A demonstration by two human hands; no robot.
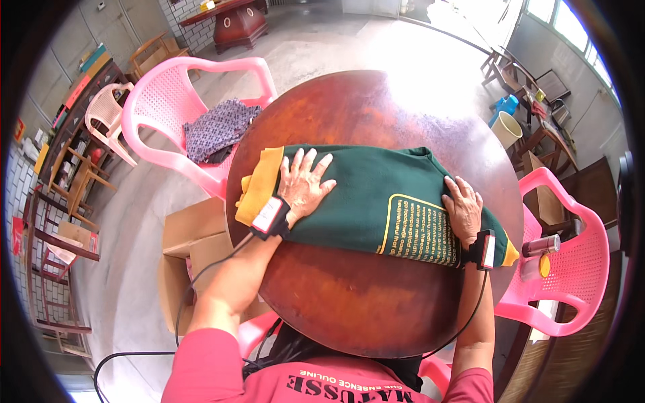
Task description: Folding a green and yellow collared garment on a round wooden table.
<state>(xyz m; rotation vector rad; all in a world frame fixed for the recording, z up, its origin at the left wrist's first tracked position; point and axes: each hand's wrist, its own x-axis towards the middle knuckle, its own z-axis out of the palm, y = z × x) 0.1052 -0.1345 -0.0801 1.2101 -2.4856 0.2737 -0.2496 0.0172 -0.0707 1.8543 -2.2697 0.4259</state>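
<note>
A dark green sweatshirt (360, 196) lies folded lengthwise across the round wooden table (363, 297). Its yellow ribbed hem (259, 186) is at the left end, and a yellow cuff (511, 253) pokes out at the right end. Yellow printed lettering in a frame covers the part near the right. My left hand (301, 187) rests flat on the cloth close to the hem, fingers spread. My right hand (464, 207) lies on the fabric at the right, beside the print, its fingers slightly apart. Neither hand grips the garment. Both wrists wear black straps with cables.
A pink plastic chair (164, 108) at the left bears a folded patterned cloth (219, 128). Another pink chair (579, 252) at the right holds a lidded bottle (540, 246) and a yellow-lidded jar (535, 267). An open cardboard box (174, 282) stands left of the table.
</note>
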